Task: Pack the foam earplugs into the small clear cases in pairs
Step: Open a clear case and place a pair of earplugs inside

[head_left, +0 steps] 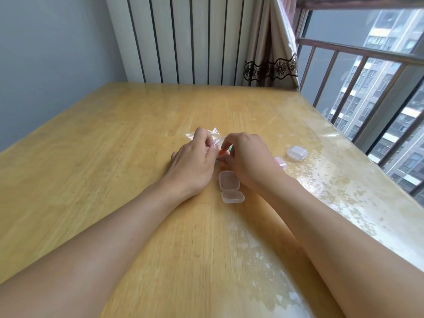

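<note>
The left hand (195,157) has its fingers curled around the crinkled clear plastic bag (202,135), holding it just above the wooden table (114,134), and the right hand (245,157) comes to meet it with its fingertips pinching at the mouth of the bag, where an orange earplug (222,152) and a bit of a green one show between the two hands. It seems the step now is to take earplugs out of the bag, so that a pair can go into the open clear case (230,187), which lies just near the right wrist with its lid folded flat toward the person. To do this well, I think the left hand should keep the bag steady and its opening wide, while the right takes the foam pieces one at a time and gently, because foam is light and can spring away or roll on the smooth table. The open case is close, so the way to it is short; the wrist must only not knock it. A case with something pink inside (281,162) lies partly hidden behind the right hand, and a closed case (297,153) stands farther right; what it holds I cannot tell.
</note>
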A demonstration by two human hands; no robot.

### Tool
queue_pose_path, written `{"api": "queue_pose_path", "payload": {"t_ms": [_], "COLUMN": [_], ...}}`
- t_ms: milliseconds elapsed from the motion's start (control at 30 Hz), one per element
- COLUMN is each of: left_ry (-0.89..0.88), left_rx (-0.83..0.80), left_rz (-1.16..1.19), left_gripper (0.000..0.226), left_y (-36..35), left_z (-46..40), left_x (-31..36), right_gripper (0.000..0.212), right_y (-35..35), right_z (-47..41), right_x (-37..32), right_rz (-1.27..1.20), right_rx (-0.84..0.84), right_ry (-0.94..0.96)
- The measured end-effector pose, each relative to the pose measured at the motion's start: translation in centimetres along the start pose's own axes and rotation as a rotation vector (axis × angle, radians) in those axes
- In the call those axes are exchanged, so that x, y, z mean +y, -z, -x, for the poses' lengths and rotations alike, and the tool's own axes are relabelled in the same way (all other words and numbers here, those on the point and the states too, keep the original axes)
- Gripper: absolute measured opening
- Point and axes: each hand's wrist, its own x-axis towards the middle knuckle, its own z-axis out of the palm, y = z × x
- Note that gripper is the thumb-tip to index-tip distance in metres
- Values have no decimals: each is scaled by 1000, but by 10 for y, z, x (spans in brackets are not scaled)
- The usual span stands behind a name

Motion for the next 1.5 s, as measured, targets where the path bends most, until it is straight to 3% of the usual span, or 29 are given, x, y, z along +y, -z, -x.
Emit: {"api": "queue_pose_path", "payload": {"t_ms": [167,400,800,1133,1267,1500], "left_ry": [23,9,21,19,7,47], "left_rx": [-46,-9,-29,-26,12,12], "left_rz": [-4,-40,3,-38,-107,-75], "left_gripper": [3,7,6,3,6,8], "left_y": [-2,-3,0,1,3,7], "left_z": [-4,-3,-2,-1,-2,-3], "left_x": [-7,-6,-7,-7,-9,-8], "right_gripper": [22,13,19,8,6,15], "right_y": [0,-1,0,7,19,52], "right_z": [0,0,2,5,8,19], "right_x": [5,2,8,11,13,21], "right_rz": [-89,16,-64,-215,-381,-922], "right_rx": [24,-6,97,117,133,10], "right_ry": [-15,-2,92,96,96,-82]}}
